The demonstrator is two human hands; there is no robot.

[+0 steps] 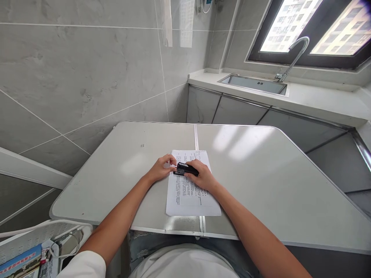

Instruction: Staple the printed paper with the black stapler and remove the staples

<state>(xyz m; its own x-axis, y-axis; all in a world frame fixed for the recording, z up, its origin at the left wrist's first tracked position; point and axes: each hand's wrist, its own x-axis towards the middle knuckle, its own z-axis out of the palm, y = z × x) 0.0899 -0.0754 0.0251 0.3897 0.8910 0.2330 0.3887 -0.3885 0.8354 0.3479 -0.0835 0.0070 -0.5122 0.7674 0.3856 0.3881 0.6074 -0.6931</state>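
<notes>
from my far-off seat i see two bare arms reach out over a pale grey table [261, 173]; a sheet of paper [189, 197] with small print lies flat on it, near the front edge, right across the thin seam that runs down the middle of the table top; a small black stapler [185, 169] sits at the left edge of the paper, in its upper half, with its nose pointing left; the right hand [204, 177] is closed over the back of the stapler, fingers wrapped around it, with the wrist over the paper; the left hand [161, 166] is half curled, its fingertips right at the left edge of the paper and just beside the nose of the stapler; i cannot tell if it pinches the paper or only touches it; the two hands are close, with the stapler between them.

far behind the table there is a white counter with a steel sink [252, 83] set in it; a bent tap [292, 58] stands by the sink, under a dark-framed window [313, 27]; the wall [72, 69] on the left has big grey tiles; down at the left corner, below the table, i see a white wire basket [34, 235] with a blue booklet [20, 264] in it.
</notes>
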